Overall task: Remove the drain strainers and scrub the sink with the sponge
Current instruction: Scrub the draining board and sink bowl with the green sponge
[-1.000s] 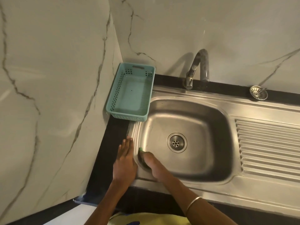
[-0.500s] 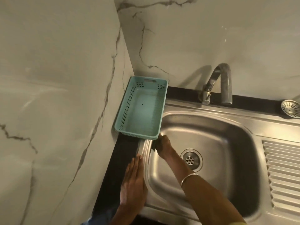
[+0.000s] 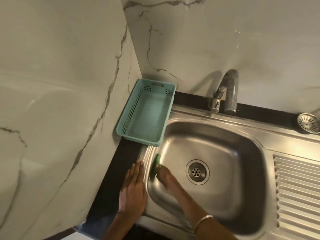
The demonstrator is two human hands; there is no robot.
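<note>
The steel sink (image 3: 242, 144) fills the middle of the view, with its round drain (image 3: 197, 172) on the basin floor. My right hand (image 3: 167, 176), blurred by motion, presses a green sponge (image 3: 157, 161) against the basin's left inner wall. My left hand (image 3: 133, 189) lies flat, fingers together, on the sink's left rim and the black counter. One round metal drain strainer (image 3: 308, 122) rests upside down on the black ledge at the far right, behind the sink.
An empty teal plastic basket (image 3: 147, 115) sits in the back-left corner, overhanging the sink rim. The tap (image 3: 226, 90) stands behind the basin. A ribbed drainboard (image 3: 297, 193) lies to the right. Marble walls close off the left and back.
My right hand with the sponge has slid back down the basin's left wall from near the basket toward me. The left hand stayed flat on the rim. The camera shifted slightly.
</note>
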